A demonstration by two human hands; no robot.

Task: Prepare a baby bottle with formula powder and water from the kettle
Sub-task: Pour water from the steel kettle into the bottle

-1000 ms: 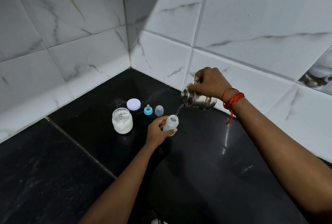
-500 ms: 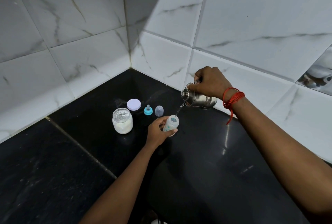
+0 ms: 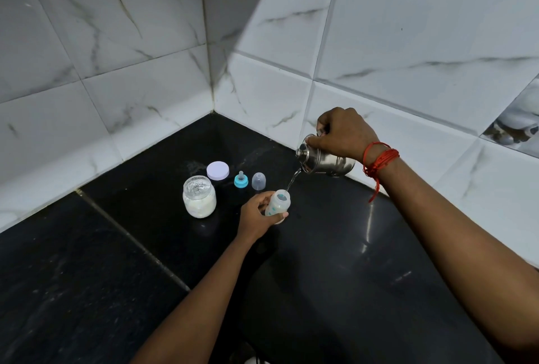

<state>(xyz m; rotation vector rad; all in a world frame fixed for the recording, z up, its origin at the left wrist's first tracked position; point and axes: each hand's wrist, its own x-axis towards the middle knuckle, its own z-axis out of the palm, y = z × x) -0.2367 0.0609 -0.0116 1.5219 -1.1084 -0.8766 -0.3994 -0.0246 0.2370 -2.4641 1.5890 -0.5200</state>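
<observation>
My left hand [image 3: 256,216] grips a small white baby bottle [image 3: 279,202] with teal markings, standing uncapped on the black counter [image 3: 335,261]. My right hand [image 3: 344,133] holds a steel kettle [image 3: 326,161] tipped leftward above it. A thin stream of water [image 3: 293,179] runs from the spout into the bottle's mouth. An open glass jar of white formula powder [image 3: 199,197] stands to the left of the bottle.
Behind the bottle lie the jar's pale lilac lid [image 3: 218,170], a teal nipple ring [image 3: 241,180] and a clear bottle cap [image 3: 258,181]. White marble tile walls [image 3: 379,43] meet in a corner behind the counter. A red thread [image 3: 379,159] circles my right wrist.
Water keeps pouring from the kettle into the bottle. Both hands hold nearly the same position.
</observation>
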